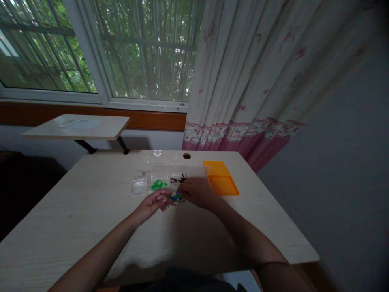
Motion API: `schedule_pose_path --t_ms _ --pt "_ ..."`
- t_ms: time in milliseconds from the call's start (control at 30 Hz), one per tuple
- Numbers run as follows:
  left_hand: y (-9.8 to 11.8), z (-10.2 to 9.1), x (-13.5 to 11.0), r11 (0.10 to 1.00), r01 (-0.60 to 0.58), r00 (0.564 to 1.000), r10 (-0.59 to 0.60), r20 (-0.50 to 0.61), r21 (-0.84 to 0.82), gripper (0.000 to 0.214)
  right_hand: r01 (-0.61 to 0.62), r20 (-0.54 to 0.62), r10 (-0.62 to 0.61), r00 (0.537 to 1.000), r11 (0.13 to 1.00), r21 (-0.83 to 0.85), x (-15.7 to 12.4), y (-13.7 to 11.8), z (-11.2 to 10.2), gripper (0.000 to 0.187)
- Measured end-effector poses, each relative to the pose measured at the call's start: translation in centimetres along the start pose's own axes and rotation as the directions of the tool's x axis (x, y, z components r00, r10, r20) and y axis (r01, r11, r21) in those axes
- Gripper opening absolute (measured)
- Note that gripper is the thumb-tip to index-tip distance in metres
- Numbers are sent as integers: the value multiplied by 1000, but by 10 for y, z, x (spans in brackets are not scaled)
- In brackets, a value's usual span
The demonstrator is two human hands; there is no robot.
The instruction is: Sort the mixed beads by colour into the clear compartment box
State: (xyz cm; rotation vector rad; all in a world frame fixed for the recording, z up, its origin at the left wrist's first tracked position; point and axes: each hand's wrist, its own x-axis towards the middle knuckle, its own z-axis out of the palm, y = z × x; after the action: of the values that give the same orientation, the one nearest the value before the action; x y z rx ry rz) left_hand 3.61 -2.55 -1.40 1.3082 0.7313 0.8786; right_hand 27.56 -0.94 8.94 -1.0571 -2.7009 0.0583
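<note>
A small heap of blue and yellow beads lies on the pale wooden table. My left hand rests just left of the heap, fingers curled together at its edge. My right hand lies palm down on the heap's right side, fingertips over the beads. Whether either hand holds a bead is too small to tell. Behind the hands stands a row of clear small boxes: one empty-looking box, one with green beads, one with dark brown beads.
An orange flat lid or tray lies right of the clear boxes. A cable hole sits at the table's back edge. A smaller side table stands under the window, with a flowered curtain to the right.
</note>
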Motion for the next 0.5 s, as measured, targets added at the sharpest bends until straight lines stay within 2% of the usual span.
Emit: schedule_pose_path --t_ms 133,233,367,500 --pt "-6 -7 3 999 -11 990 18 -142 49 44 -202 -84 196 977 976 -77 -6 29 -18 18" --pt "-4 -9 4 996 9 979 8 -204 83 46 -297 -134 281 950 948 -117 -12 49 -26 20" --pt "2 -7 3 993 30 975 -4 -224 112 49 -373 -112 358 927 912 -169 -16 67 -31 24" --pt "6 -6 2 990 35 976 -4 -217 139 49 -429 -46 429 902 881 -201 -17 74 -33 25"
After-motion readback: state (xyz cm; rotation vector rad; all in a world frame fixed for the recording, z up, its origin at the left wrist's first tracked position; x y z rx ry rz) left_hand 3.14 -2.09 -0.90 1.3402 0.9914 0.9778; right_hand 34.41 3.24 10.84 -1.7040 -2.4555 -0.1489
